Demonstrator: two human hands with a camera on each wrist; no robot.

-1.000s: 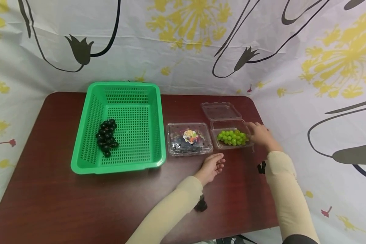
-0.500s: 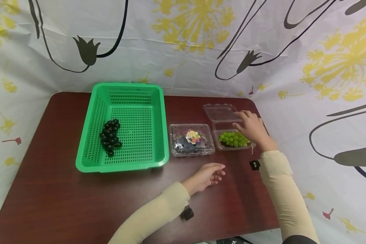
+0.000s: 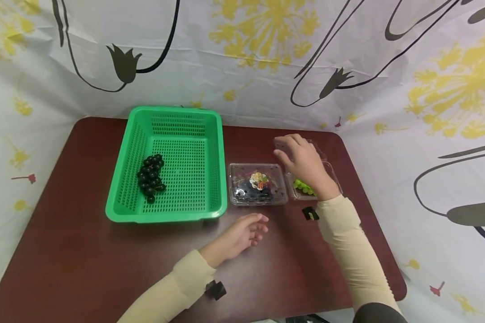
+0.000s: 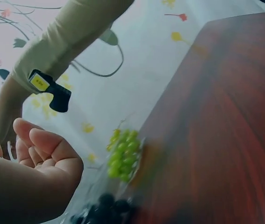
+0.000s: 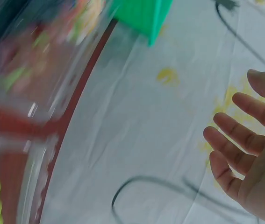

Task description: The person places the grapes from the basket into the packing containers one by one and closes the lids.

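In the head view my right hand (image 3: 305, 163) is over the open clear plastic clamshell box (image 3: 333, 172), hiding much of it. Green grapes (image 3: 303, 187) lie in that box, partly covered by the wrist. The right wrist view shows the right hand (image 5: 251, 144) with fingers apart and nothing in them. My left hand (image 3: 239, 235) hovers in front of a closed clear clamshell (image 3: 242, 190) with dark grapes inside and a round fruit sticker (image 3: 259, 181) on its lid. Loosely bent fingers of the left hand (image 4: 48, 163) hold nothing in the left wrist view.
A green plastic basket (image 3: 222, 179) stands left of the boxes, with a bunch of black grapes (image 3: 149, 175) on its left side. The dark red table (image 3: 64, 251) meets a white flower-patterned cloth (image 3: 254, 103) behind and at the right.
My right hand has moved left from the open box's right edge, across its top. The left hand has drawn back to the left. The view has shifted slightly; the boxes and basket keep their places.
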